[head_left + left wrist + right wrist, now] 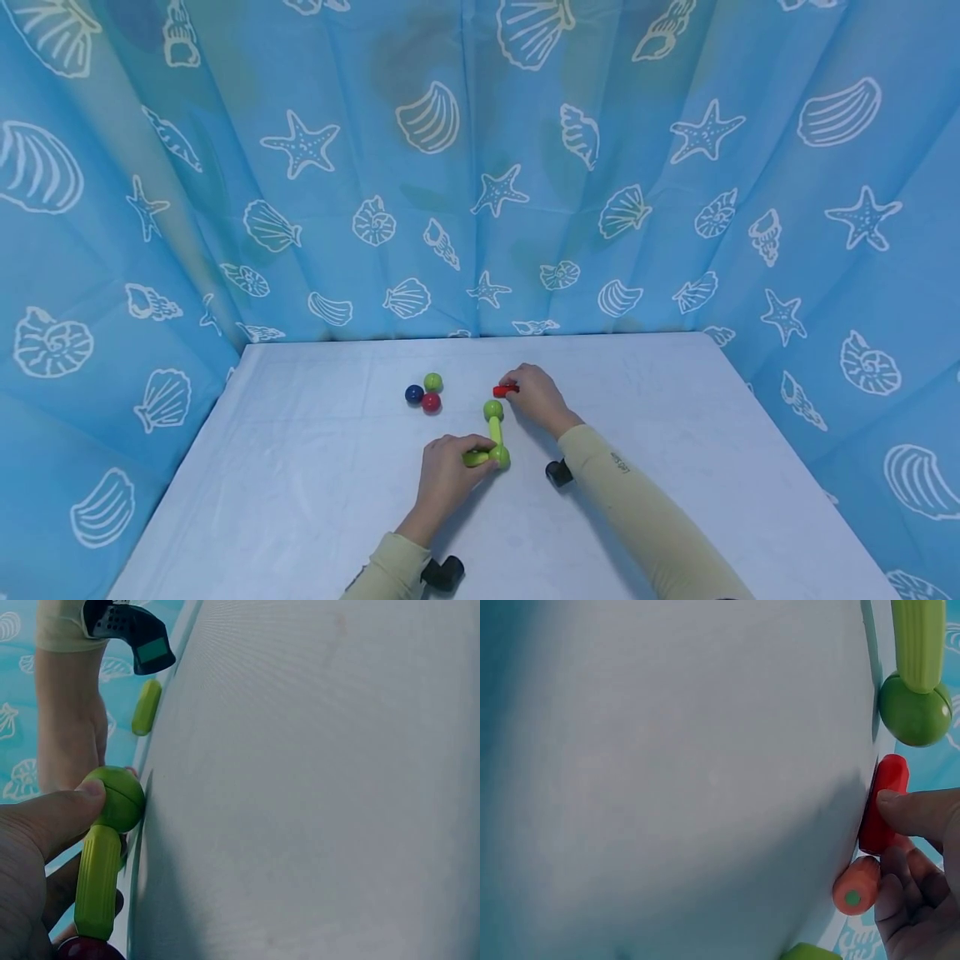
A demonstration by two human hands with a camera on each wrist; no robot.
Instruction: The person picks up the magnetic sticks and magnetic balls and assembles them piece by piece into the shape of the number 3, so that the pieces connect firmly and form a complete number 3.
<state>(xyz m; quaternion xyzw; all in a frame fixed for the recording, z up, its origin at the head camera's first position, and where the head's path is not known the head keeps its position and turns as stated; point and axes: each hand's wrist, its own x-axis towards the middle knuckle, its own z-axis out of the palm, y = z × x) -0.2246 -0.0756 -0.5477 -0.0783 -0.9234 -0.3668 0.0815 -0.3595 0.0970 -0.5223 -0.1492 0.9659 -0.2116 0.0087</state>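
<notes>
My left fingers (471,442) pinch the near green ball (501,457). A side stick (474,459) points toward my palm; a straight stick (495,430) runs ahead to the far green ball (492,409). My right fingers (519,377) pinch a red stick (500,391) just past it. A blue ball (414,394), red ball (431,403) and lime ball (432,382) sit on the desk (300,475), ahead and left of my left fingers.

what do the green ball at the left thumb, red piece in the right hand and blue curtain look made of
Green ball: probably hard plastic, semi-gloss; a crisp seam crosses its smooth surface. Red piece: likely molded plastic, smooth, with even color and a rounded end. Blue curtain: thin, mostly matte fabric or plastic sheeting, hanging in soft folds; unclear which.
</notes>
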